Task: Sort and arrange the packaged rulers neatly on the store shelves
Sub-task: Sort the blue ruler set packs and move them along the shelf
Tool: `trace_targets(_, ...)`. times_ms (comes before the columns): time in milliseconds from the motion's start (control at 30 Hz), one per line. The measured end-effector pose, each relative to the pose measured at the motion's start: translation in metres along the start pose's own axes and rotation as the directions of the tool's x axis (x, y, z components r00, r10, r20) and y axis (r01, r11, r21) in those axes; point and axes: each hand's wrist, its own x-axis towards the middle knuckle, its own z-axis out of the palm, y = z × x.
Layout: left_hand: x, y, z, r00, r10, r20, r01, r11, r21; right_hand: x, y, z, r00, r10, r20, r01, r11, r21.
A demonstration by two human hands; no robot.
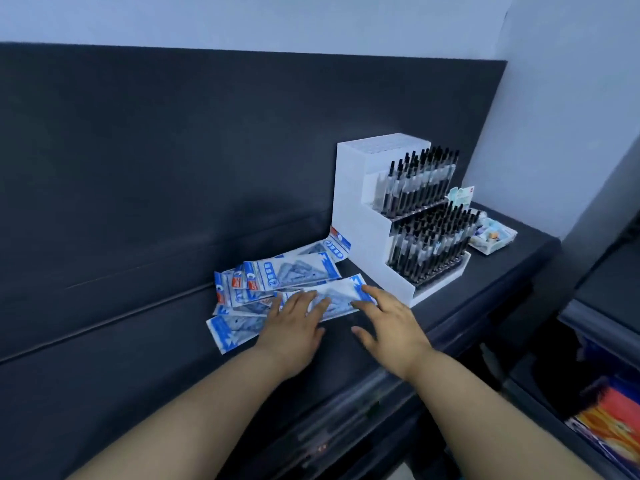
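Several blue-and-white packaged rulers [291, 275] lie in a loose, overlapping pile on the dark shelf [121, 358]. One pack [337, 249] at the back leans against the white pen stand. My left hand [294, 327] rests flat, fingers spread, on the frontmost pack [341, 296]. My right hand [388, 320] lies open on that same pack's right end, fingertips touching it. Another pack [232, 329] sticks out at the front left of the pile. Neither hand grips anything.
A white tiered stand [370, 237] full of black pens stands right of the pile. Behind it sits a small white tray [493, 237] of erasers. A dark back panel [173, 150] rises behind the shelf. Lower shelves with colourful stock [609, 420] lie at the right.
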Motion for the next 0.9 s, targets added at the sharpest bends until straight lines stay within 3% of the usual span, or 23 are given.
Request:
trace_targets(200, 0.04, -0.006, 0.001, 0.992, -0.118, 0.037, 0.118, 0.993, 0.011, 0.07, 0.03, -0.002, 0.976, -0.093, 0.199, 0.093, 0.996, 0.011)
trace_targets(533, 0.05, 0.014, 0.009, 0.934, -0.35, 0.074, 0.346, 0.936, 0.059, 0.134, 0.042, 0.002, 0.806, -0.201, 0.556, 0.282, 0.958, -0.061)
trace_targets(767, 0.045, 0.024, 0.014, 0.935, -0.322, 0.148, 0.332, 0.942, -0.051, 0.125, 0.036, -0.003, 0.773, -0.331, 0.541, 0.325, 0.939, 0.111)
trace_targets(900, 0.037, 0.019, 0.007, 0.917, -0.337, 0.213, 0.373, 0.914, -0.162, 0.165, 0.017, 0.003, 0.872, -0.33, 0.363, 0.291, 0.944, 0.157)
